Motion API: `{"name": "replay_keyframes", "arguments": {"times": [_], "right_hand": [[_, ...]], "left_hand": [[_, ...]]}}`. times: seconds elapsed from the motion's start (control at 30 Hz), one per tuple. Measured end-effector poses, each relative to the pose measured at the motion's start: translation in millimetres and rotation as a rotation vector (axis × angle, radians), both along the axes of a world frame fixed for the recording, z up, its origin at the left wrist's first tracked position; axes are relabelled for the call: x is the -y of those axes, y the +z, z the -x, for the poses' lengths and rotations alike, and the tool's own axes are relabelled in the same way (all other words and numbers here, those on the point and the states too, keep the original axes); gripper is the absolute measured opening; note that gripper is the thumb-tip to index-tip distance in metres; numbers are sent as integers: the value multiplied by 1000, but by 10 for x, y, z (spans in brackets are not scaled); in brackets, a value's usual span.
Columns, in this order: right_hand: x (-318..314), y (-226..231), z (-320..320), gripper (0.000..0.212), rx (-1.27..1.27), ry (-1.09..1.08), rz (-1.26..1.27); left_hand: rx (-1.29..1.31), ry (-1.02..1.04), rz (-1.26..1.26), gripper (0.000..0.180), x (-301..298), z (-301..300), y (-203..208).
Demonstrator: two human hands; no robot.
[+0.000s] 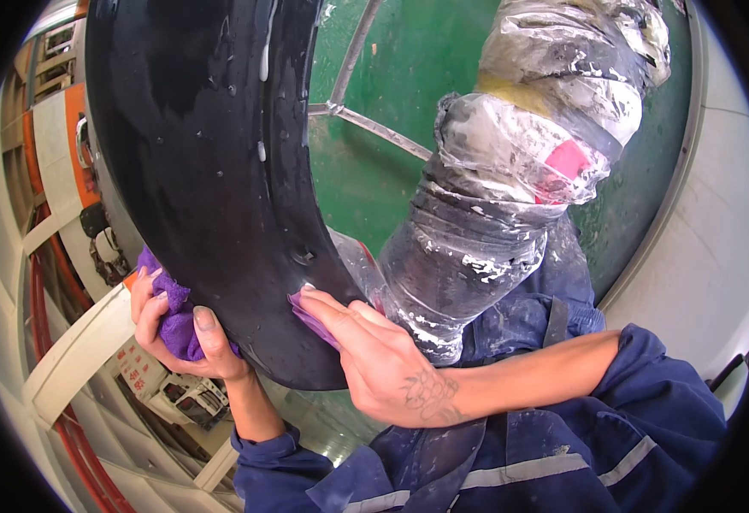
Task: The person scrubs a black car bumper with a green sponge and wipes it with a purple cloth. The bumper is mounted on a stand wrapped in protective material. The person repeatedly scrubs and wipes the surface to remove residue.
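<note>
A large curved black panel [195, 188] fills the left middle of the view, its surface wet with drops and whitish runs. At its lower left edge, my left hand [219, 352] is closed around a bunched purple cloth [178, 323], the thumb near the panel's rim. My right hand [383, 363] lies against the panel's lower right part. Under its fingers is a thin folded purple sheet [313, 323] that looks like sandpaper, pressed to the black surface. Part of this sheet is hidden by the fingers. A small whitish smear shows at the fingertips.
Right of the panel stands a thick bent column [494, 222] wrapped in grey plastic film, splashed white. Metal bars [383, 132] cross behind the panel over a green floor [366, 201]. White and orange framework [79, 342] with red pipes lies at left; a pale wall curves at right.
</note>
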State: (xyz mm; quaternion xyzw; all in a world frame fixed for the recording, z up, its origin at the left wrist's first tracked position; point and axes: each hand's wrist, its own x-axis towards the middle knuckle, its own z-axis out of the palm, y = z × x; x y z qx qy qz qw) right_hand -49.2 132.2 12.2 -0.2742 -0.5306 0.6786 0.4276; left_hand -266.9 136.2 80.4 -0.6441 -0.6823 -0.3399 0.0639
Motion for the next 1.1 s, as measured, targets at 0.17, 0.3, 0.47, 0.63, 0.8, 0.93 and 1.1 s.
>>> {"name": "replay_keyframes", "arguments": {"times": [0.17,0.3,0.47,0.63,0.8,0.93,1.1], "right_hand": [[76,-21,-183,73,44,56,-44],[-26,18,-67,64,28,87,1],[23,1,-116,66,39,56,-48],[143,-19,-230,70,0,123,98],[-57,88,-3,67,1,13,187],[148,33,-242,66,-14,64,180],[29,61,-71,64,-26,21,199]], "left_hand": [[16,-20,-3,45,-34,-20,0],[1,-8,-3,45,-34,7,2],[11,-8,-9,45,-17,-2,-2],[3,-24,2,45,-27,-15,-12],[-12,10,3,46,5,0,11],[36,-15,-1,46,-26,-32,11],[-5,1,7,46,-16,8,4]]}}
